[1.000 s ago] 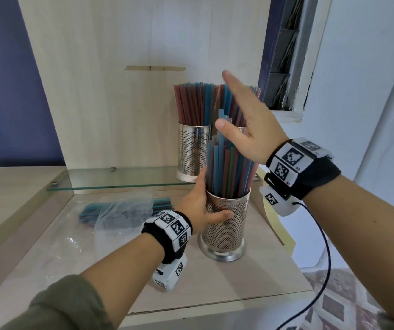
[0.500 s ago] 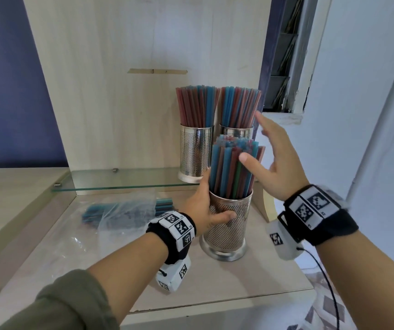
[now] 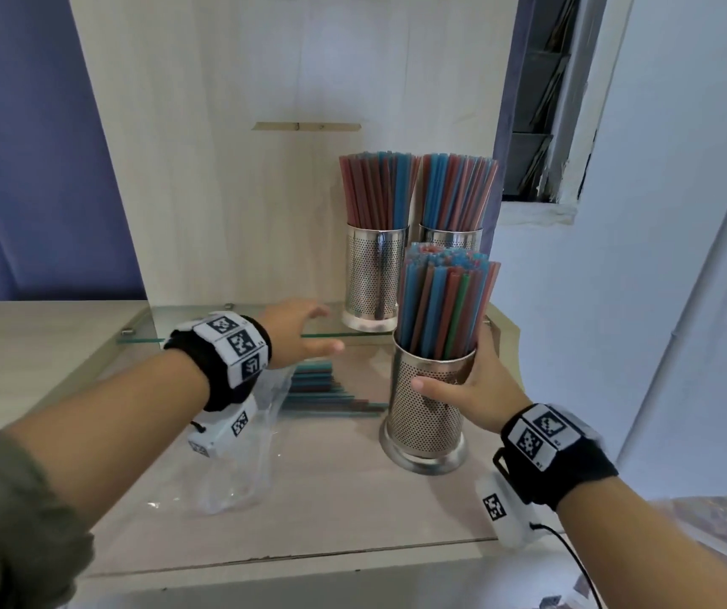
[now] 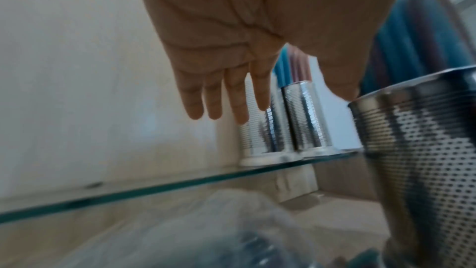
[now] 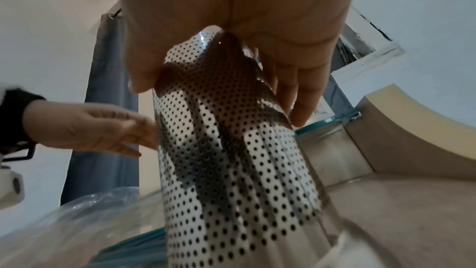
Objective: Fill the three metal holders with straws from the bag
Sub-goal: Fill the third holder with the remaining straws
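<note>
On pale wood counter (image 3: 317,512) beneath glass shelf (image 3: 238,331), right hand (image 3: 471,389) gripping perforated holder (image 3: 423,415), left hand (image 3: 296,331) spread

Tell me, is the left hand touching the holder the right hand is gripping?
Apart. In the head view the left hand reaches toward the glass shelf, with clear space between it and the front holder, which only the right hand grips.

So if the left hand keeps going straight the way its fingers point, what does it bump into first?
Probably the nearer of the two back holders on the glass shelf. The left hand is open, its fingers pointing at that holder's wall in the wrist view. Depth is unclear, so it might just pass in front.
</note>
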The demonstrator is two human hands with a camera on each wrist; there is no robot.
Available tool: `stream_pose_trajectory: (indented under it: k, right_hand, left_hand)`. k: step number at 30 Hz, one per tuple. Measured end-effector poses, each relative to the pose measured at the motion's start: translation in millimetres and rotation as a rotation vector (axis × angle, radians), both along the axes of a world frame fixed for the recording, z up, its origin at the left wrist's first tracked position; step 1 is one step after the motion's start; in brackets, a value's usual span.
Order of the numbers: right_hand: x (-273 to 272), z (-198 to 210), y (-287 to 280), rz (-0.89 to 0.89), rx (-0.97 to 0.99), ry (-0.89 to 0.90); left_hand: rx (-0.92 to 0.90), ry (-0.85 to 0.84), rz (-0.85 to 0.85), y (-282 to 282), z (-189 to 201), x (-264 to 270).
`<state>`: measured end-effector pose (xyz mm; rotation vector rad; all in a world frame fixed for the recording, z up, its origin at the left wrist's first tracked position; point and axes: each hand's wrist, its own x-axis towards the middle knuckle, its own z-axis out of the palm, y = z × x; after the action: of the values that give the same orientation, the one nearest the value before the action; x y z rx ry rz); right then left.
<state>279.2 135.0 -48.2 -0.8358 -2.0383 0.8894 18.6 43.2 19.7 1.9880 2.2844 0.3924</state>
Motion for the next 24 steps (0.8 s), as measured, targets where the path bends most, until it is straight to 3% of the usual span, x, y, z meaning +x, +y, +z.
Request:
stream_pose_trajectory:
  k: [4, 10, 14, 24]
  right_hand:
    - [-4, -8, 6, -0.045, -0.023, -0.018]
    - [1, -12, 10, -0.091, -0.023, 0.061]
    - [7, -15, 9, -0.072, -0.048, 0.177]
    - [7, -19, 13, -0.003, -0.056, 0.251]
  left_hand:
    - [-0.08, 0.053, 0.127, 4, -23, -29]
    - [-0.173, 0.239, -0.001, 21, -67, -31]
    - [-0.275, 0.293, 0.021, 34, -94, -30]
    - [-0.249, 0.345, 0.021, 43, -100, -28]
